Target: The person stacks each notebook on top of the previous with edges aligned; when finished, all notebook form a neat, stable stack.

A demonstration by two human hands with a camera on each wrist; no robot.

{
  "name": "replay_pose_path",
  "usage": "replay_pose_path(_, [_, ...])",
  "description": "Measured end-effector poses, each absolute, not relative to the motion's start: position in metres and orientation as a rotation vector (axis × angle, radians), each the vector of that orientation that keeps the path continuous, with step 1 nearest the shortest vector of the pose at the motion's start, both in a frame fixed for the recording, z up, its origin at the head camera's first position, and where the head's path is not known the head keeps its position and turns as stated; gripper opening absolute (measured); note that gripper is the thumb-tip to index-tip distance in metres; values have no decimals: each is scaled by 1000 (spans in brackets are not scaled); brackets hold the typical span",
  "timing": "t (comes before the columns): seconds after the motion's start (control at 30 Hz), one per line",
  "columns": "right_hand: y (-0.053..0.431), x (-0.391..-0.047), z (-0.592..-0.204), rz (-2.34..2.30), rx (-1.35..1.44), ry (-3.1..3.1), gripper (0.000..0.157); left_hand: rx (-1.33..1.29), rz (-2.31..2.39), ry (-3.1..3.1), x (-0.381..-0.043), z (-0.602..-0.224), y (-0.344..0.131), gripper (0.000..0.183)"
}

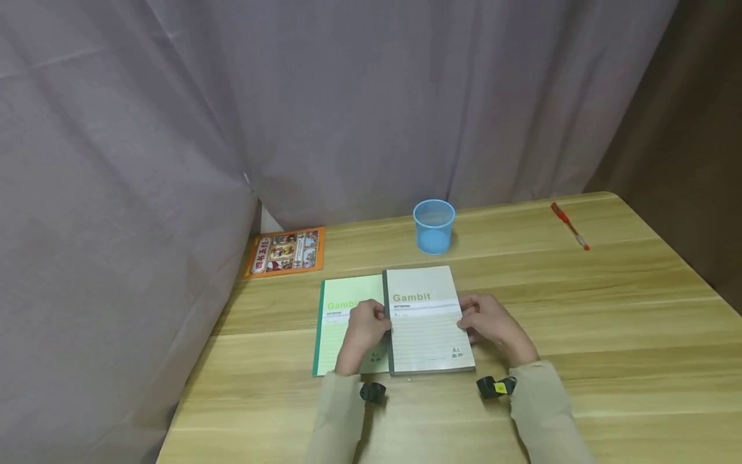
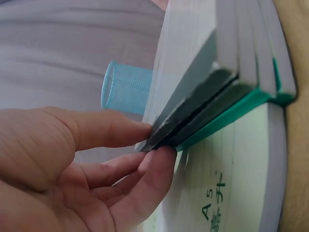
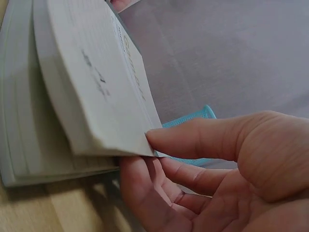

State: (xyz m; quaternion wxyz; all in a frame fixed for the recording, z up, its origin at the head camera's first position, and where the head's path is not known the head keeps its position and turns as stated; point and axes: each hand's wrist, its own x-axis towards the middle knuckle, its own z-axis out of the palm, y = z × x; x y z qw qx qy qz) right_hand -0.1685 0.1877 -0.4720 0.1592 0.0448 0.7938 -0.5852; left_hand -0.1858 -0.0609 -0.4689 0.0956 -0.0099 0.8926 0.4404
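Observation:
A pale grey "Gambit" notebook [image 1: 429, 341] with a dark spine lies on top of other notebooks. My left hand [image 1: 366, 330] pinches its spine edge, thumb above and fingertips below. On the opposite long edge, my right hand [image 1: 494, 322] grips it, thumb on the cover and fingers underneath. Beneath, shifted left, a light green notebook [image 1: 332, 335] with a green spine shows partly. In the left wrist view a second dark spine and a green spine [image 2: 227, 117] show under the top one. The right wrist view shows a gap under the raised edge [image 3: 111, 150].
Behind the notebooks stands a blue mesh cup [image 1: 433, 235]. An orange picture booklet [image 1: 285, 251] lies at the table's back left, and a red pen [image 1: 570, 227] at the back right. Grey curtains [image 1: 371, 109] hang along the back and left of the wooden table [image 1: 608, 322].

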Motion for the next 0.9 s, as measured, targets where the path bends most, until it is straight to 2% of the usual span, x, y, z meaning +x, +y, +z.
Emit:
replay_pose_path(0.73, [186, -170, -473, -1609, 152, 2311, 48, -44, 1266, 2656, -185, -471, -62, 22])
replay_pose_path(0.9, [186, -168, -473, -1563, 159, 2352, 41, -15, 1278, 2635, -184, -473, -63, 24])
